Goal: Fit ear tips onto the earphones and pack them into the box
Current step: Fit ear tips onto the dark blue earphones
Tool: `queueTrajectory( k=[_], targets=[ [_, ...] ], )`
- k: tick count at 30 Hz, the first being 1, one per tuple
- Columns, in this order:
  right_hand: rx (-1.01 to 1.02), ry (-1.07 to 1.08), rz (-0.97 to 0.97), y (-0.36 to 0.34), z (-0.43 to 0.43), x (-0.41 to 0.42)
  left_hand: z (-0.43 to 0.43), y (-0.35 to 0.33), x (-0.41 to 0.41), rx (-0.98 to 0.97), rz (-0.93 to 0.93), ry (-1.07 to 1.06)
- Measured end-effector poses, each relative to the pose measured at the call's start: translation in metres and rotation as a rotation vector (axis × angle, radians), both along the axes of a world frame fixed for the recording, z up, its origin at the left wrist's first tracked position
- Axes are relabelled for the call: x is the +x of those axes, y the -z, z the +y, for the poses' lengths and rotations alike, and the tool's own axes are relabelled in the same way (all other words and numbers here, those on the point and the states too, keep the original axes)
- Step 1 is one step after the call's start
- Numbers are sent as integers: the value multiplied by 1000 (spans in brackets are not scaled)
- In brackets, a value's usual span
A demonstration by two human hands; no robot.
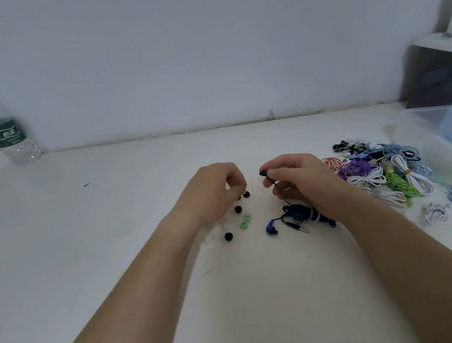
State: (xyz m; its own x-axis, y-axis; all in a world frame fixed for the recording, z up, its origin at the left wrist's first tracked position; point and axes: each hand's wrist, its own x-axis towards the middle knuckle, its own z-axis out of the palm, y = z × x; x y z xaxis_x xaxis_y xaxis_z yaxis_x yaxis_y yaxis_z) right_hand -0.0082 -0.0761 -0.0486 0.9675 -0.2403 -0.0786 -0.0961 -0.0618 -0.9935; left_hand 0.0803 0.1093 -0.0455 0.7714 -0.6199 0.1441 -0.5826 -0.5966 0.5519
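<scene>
Surface: white table (115,235) against a pale wall.
Bin: clear bin (431,126), far right, cut off; contents unreadable.
Cable pile: coloured earphones (383,171) beside it.
Right hand (302,178): pinching a blue earbud (265,173).
Left hand (215,191): fingertips closed over black ear tips (238,209); grip hidden.
Bottle (5,130): far left, blurred.

Both bare forearms reach forward, wrists low. Left hand (215,191) is palm-down, fingers curled, tips pinched together at a small black rubber ear tip (246,194). Right hand (299,177) is curled, thumb and index fingertips clamping a dark blue plastic earbud (265,173), other fingers tucked beneath.
</scene>
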Motion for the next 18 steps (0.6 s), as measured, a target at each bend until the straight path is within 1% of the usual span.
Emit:
queueTrajectory(
  k=[2,4,6,8,11,13,16,18],
  targets=[
    [-4,3,5,0,0,0,-1,-1,0,-133,48,-52],
    [-8,4,7,-1,1,0,-2,-2,-1,-321,137,-94],
    [-10,-2,4,-1,1,0,-2,-3,-4,-496,285,-98],
    [-14,-10,-4,-2,1,-1,-1,-4,-8,-615,432,-84],
    [-24,-27,-27,-2,0,-3,-3,-2,-11,-709,631,-74],
    [-25,-34,-40,-2,0,-4,-4,-1,-13,-737,721,-64],
    [-7,-33,-47,-2,-1,-4,-6,-1,-14,-803,817,-53],
    [12,-34,-45,-2,0,-4,-7,-2,-15,-816,841,-50]
  ],
)
